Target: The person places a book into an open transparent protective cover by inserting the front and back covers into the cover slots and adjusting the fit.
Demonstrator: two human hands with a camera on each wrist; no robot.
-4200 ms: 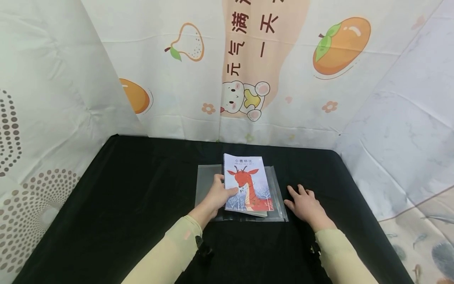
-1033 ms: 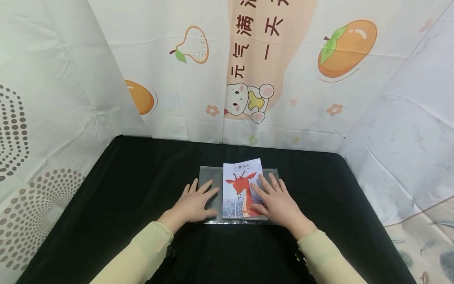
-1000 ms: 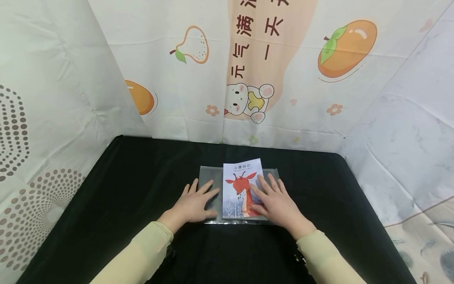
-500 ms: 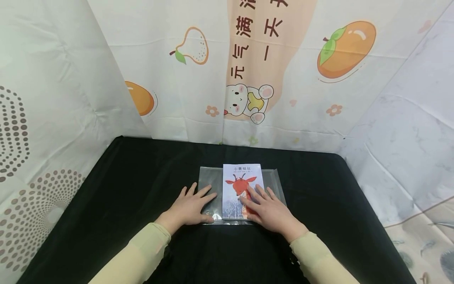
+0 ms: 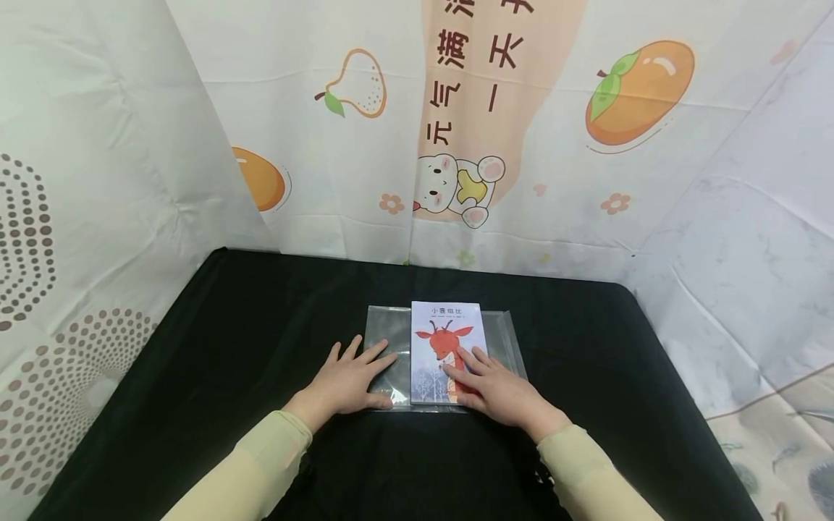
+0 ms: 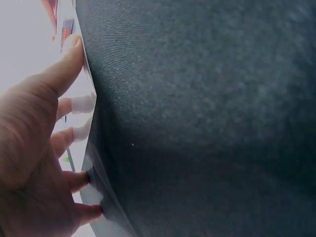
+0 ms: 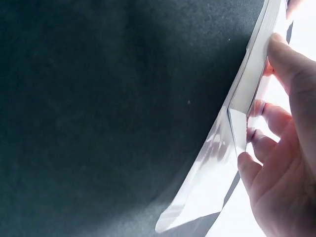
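Note:
A paperback book [image 5: 430, 340] with a red deer on its cover lies on a clear plastic book cover [image 5: 503, 336], which sticks out on both sides of it. My left hand [image 5: 345, 382] is spread flat at the left, its fingertips touching the plastic and the cloth beside it. Over the book's lower right part, my right hand [image 5: 504, 391] rests with its fingers extended. In the left wrist view the left hand [image 6: 37, 133] lies along the plastic's edge. From the right wrist view, the right hand [image 7: 284, 148] touches the top of the book, whose page edges [image 7: 254, 74] show above the plastic.
A black cloth [image 5: 260, 325] covers the table beneath everything. Behind it hangs a white printed curtain [image 5: 554, 231] with fruit and a cartoon bear. More pale sheets [image 5: 150, 174] stand at the left and right sides.
The left hand has let go of the book and moved left onto the plastic. From the cloth, the right hand has moved onto the book. The book's lifted top edge now lies flat.

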